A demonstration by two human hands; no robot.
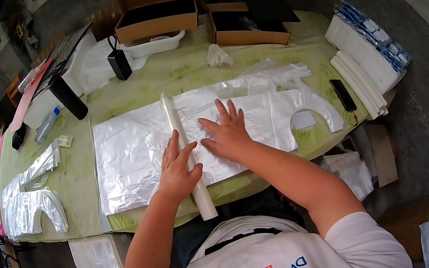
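Note:
A stack of thin, shiny translucent plastic bags (130,163) lies flat on the table, with a curved handle cut-out at its right end. A long pale tube (175,123) rests across the stack, its near end reaching past the table's front edge. My left hand (177,168) is open at the tube's left side, fingers together and pointing away, thumb over the tube. Whether it presses on the tube or only rests there I cannot tell. Just right of the tube, my right hand (230,131) lies on the plastic with its fingers spread, holding nothing.
More folded plastic bags (32,197) lie at the left. Pale rolls (357,82), a phone (342,95) and a white box (363,51) of blue packets are at the right. At the back are cardboard boxes (250,35) and a black speaker-like object (118,64).

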